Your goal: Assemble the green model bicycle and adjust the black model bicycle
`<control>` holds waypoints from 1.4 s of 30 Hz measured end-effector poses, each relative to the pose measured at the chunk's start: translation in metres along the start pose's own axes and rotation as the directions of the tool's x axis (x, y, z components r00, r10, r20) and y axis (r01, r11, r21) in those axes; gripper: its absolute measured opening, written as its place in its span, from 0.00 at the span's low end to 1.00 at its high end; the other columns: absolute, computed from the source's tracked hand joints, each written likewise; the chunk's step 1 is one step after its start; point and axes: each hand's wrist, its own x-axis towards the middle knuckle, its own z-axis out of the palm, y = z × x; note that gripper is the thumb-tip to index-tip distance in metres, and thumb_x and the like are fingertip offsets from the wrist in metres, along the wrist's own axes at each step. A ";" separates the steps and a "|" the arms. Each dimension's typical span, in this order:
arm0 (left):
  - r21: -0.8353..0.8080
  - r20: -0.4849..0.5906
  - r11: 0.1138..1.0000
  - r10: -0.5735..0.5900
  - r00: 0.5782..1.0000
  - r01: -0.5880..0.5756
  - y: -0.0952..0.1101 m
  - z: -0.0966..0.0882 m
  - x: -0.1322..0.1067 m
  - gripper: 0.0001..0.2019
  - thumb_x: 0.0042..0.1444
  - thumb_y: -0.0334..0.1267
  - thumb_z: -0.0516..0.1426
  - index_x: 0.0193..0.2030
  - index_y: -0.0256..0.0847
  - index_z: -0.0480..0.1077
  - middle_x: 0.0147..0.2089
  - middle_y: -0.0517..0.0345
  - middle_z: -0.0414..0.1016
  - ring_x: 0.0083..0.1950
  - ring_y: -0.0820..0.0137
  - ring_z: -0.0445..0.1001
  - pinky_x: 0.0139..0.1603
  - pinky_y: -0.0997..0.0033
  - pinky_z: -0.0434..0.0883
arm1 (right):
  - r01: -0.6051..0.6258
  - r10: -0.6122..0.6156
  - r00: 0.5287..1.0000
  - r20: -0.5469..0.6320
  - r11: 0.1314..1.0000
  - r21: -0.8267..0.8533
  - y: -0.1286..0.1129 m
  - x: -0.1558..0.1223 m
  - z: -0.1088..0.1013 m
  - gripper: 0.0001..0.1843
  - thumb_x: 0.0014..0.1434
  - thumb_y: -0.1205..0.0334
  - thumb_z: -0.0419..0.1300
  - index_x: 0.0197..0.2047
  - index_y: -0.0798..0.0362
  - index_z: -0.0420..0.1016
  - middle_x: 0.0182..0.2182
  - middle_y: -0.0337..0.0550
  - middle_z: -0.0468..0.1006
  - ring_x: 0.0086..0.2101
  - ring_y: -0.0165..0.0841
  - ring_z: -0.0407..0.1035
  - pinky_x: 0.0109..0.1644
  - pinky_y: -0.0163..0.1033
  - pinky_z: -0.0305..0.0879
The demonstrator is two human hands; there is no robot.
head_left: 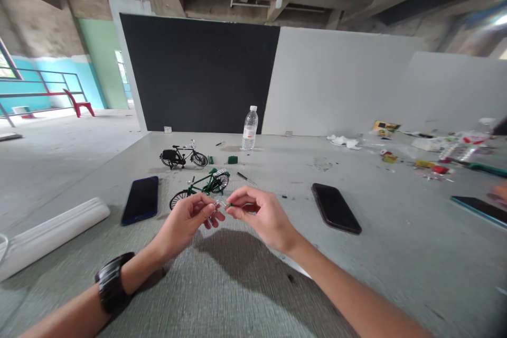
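Silvery wiry part is held above the tabletop near the centre of the frame, just below a green model bicycle. Its left end is pinched between thumb and curled fingers of the left hand, probably to be steadied; its right end is gripped by the nearly closed fingertips of the right hand, where a dark green speck shows. Whether the speck is a separate piece cannot be told. Fingertip grips are presumably used because the part is so slight. Above, a black model bicycle is stood upright, perhaps for reference. A green box and a thin dark tool are laid within reach. Phones are set to either side, seemingly out of the way.
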 end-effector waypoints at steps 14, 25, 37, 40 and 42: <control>-0.010 0.023 1.000 -0.008 1.000 0.008 0.001 0.001 -0.001 0.11 0.65 0.42 0.55 0.38 0.37 0.70 0.34 0.52 0.82 0.31 0.70 0.76 0.33 0.69 0.72 | 0.084 -0.087 0.993 -0.078 0.996 -0.037 0.004 -0.002 0.002 0.04 0.58 0.61 0.68 0.35 0.50 0.78 0.34 0.39 0.81 0.37 0.33 0.77 0.44 0.41 0.76; -0.262 0.153 0.961 -0.046 0.987 0.086 0.001 0.001 -0.004 0.13 0.66 0.45 0.56 0.37 0.36 0.70 0.35 0.52 0.80 0.32 0.71 0.76 0.35 0.69 0.72 | 0.293 -0.304 0.948 -0.092 0.948 -0.122 0.003 -0.003 0.004 0.03 0.58 0.65 0.68 0.33 0.48 0.80 0.35 0.39 0.83 0.37 0.32 0.79 0.41 0.38 0.76; -0.200 0.192 0.980 0.032 0.981 0.007 0.008 -0.001 -0.006 0.16 0.63 0.48 0.58 0.32 0.36 0.70 0.31 0.54 0.78 0.31 0.72 0.73 0.34 0.71 0.67 | 0.069 -0.076 0.997 0.021 0.974 0.217 -0.001 -0.005 0.004 0.10 0.54 0.61 0.72 0.36 0.50 0.75 0.41 0.42 0.83 0.40 0.35 0.78 0.48 0.44 0.75; -0.169 0.214 0.985 0.026 0.977 0.011 0.011 -0.001 -0.007 0.16 0.63 0.48 0.58 0.32 0.36 0.70 0.29 0.55 0.78 0.30 0.72 0.73 0.34 0.72 0.67 | 0.067 -0.069 0.998 -0.001 0.971 0.230 -0.002 -0.007 0.005 0.12 0.53 0.63 0.72 0.35 0.49 0.72 0.37 0.39 0.83 0.39 0.34 0.78 0.48 0.43 0.75; -0.157 0.228 0.987 0.020 0.973 0.017 0.012 0.000 -0.007 0.16 0.63 0.47 0.59 0.32 0.36 0.70 0.29 0.55 0.79 0.30 0.72 0.73 0.34 0.72 0.67 | 0.056 -0.056 0.998 -0.004 0.972 0.228 -0.003 -0.009 0.007 0.12 0.55 0.63 0.71 0.35 0.49 0.70 0.36 0.39 0.83 0.39 0.34 0.79 0.47 0.43 0.75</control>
